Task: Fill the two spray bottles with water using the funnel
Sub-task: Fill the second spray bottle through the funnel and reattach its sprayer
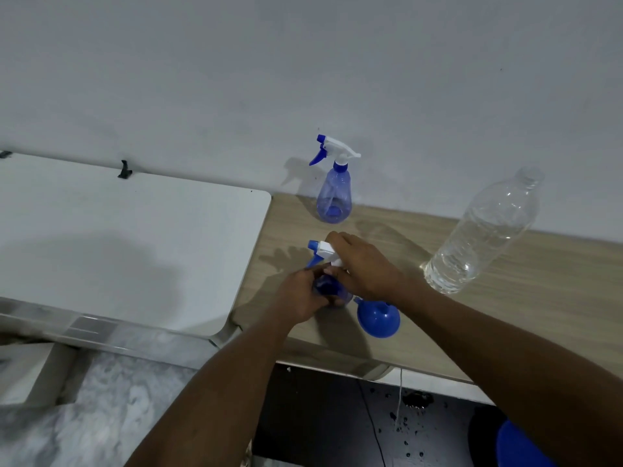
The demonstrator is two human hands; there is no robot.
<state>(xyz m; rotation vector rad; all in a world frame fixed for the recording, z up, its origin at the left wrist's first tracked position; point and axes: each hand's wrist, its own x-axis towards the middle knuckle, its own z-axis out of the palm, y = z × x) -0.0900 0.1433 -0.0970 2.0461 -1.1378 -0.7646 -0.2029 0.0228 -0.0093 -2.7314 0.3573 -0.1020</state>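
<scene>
Near the front of the wooden table [505, 298], my left hand [300, 294] wraps the blue body of the near spray bottle [325, 286]. My right hand [364, 264] grips its white and blue trigger head [322, 249] from above. A blue funnel [378, 318] lies on the table just right of that bottle, under my right wrist. A second blue spray bottle [334, 193] stands upright by the wall with its trigger head on. The clear water bottle [485, 230], partly full and uncapped, stands to the right.
A white table [135, 237] adjoins the wooden one on the left. The grey wall [303, 79] runs close behind both. Below the front edge is a dark floor [337, 416] with wet spots and a blue object [519, 446] at the bottom right.
</scene>
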